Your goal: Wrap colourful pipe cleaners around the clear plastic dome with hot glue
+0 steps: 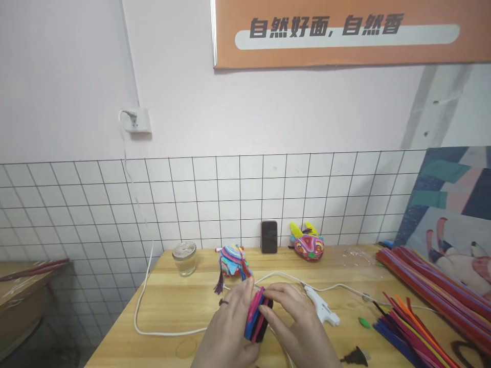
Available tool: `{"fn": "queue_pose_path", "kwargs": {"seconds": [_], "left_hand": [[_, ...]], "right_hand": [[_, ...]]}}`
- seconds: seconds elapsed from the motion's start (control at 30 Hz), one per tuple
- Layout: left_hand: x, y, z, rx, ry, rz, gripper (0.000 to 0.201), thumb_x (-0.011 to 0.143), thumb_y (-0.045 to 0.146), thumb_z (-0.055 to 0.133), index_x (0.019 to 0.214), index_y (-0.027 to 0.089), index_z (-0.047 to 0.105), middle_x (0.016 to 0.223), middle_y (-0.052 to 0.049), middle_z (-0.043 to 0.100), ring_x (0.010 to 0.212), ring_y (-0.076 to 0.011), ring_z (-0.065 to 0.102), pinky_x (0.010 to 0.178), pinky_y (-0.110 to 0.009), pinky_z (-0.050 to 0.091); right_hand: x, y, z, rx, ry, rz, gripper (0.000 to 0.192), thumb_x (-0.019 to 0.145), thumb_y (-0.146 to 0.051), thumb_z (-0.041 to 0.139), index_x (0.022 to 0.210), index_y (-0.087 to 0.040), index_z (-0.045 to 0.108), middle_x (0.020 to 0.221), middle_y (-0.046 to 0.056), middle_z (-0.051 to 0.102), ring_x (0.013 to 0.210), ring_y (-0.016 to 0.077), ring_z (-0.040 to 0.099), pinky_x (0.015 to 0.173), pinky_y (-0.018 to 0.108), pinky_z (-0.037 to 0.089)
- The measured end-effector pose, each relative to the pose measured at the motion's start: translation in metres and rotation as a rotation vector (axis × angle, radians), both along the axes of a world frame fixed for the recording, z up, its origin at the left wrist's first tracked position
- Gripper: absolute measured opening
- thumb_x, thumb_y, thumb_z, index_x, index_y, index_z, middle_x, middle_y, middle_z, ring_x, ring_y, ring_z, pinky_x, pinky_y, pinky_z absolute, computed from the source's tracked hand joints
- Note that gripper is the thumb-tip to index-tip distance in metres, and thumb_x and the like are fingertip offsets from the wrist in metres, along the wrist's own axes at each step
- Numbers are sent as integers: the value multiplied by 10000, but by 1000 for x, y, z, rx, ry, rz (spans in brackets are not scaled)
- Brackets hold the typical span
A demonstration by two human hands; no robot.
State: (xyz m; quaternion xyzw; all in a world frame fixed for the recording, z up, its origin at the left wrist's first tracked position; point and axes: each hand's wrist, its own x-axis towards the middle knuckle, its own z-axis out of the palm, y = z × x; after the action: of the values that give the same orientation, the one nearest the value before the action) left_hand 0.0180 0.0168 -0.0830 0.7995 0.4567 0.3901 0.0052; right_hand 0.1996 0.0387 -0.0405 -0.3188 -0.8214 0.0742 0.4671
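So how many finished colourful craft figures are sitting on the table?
2. A striped figure stands mid-table beside the jar; a mask-like figure with yellow ears stands by the wall, right of the phone. Both hands hold a third piece.

Bright, even indoor light; soft shadows; slight blur throughout; wide-angle bending at edges.
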Motion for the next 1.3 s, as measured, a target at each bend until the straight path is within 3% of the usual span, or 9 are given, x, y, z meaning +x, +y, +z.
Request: {"fn": "queue_pose_path", "kwargs": {"seconds": [0.1, 0.3, 0.47, 0.57, 0.67, 0.77, 0.9, 1.1, 1.3], "left_hand": [[4, -2, 1, -19, 79, -12, 1132, 480, -42, 532, 1492, 272, 135, 1456, -141, 459, 1282, -391, 456, 992, -533, 450], [8, -12, 21, -101, 90, -19, 996, 551, -24, 538, 1468, 221, 238, 1424, -186, 487, 1283, -376, 461, 1005, -558, 425], [6, -14, 25, -215, -147, -32, 1019, 599, 35, 631, 1485, 263, 181, 1455, -162, 451, 1315, -373, 419, 1034, -550, 389], [4, -17, 28, -361, -444, -77, 1033, 602, 103, 693, 1487, 247, 179, 1452, -139, 453, 1323, -346, 412, 1089, -511, 321], [1, -19, 34, -513, -816, -225, 971, 670, 251, 727, 1482, 216, 195, 1368, -135, 541, 1286, -318, 463, 1081, -442, 343], [-3, -20, 38, -538, -1025, -336, 933, 691, 483, 726, 1458, 203, 275, 1351, -145, 559, 1279, -336, 466, 1062, -420, 367], [-5, -21, 41, -521, -1071, -357, 912, 664, 572, 715, 1423, 213, 360, 1357, -143, 556, 1303, -353, 435, 1053, -415, 377], [5, -25, 48, -567, -1051, -443, 1036, 659, 512, 747, 1483, 217, 192, 1316, -162, 579, 1238, -338, 512, 1018, -428, 418], [11, -26, 40, -506, -1042, -433, 721, 636, 470, 781, 1260, 236, 507, 1279, -148, 609, 1132, -324, 599, 952, -416, 469]], "right_hand": [[-6, -3, -3, -23, 20, -37, 90, 891, -216, 559, 850, -222, 638, 866, 64, 681, 833, 214, 655, 715, 321, 550], [-4, 2, -7, -90, 80, -91, 205, 943, -258, 438, 789, -221, 568, 812, 47, 640, 789, 202, 624, 715, 321, 510], [10, 16, -5, -184, 150, -209, 308, 957, -360, 378, 703, -233, 497, 665, 12, 575, 634, 192, 576, 586, 298, 481], [13, 21, -8, -239, 174, -229, 359, 942, -381, 393, 627, -236, 484, 596, 0, 547, 588, 199, 564, 559, 318, 473], [10, 21, -14, -273, 213, -187, 157, 871, -329, 515, 874, -210, 618, 849, 64, 676, 807, 236, 658, 687, 368, 545], [6, 15, -15, -319, 276, -102, 359, 896, -279, 483, 1246, -209, 519, 1199, 126, 644, 1045, 228, 652, 823, 373, 569], [8, -4, 1, -417, 305, 87, 360, 945, -321, 466, 1290, -247, 539, 1307, 116, 604, 1185, 235, 580, 950, 372, 512], [3, -25, 14, -168, 132, 236, 560, 885, -454, 563, 1407, -326, 407, 1445, 79, 468, 1325, 266, 425, 1046, 382, 414], [2, -22, 11, -77, 171, 223, 485, 864, -438, 600, 1324, -312, 511, 1299, 90, 601, 1204, 268, 551, 987, 359, 471]]}}
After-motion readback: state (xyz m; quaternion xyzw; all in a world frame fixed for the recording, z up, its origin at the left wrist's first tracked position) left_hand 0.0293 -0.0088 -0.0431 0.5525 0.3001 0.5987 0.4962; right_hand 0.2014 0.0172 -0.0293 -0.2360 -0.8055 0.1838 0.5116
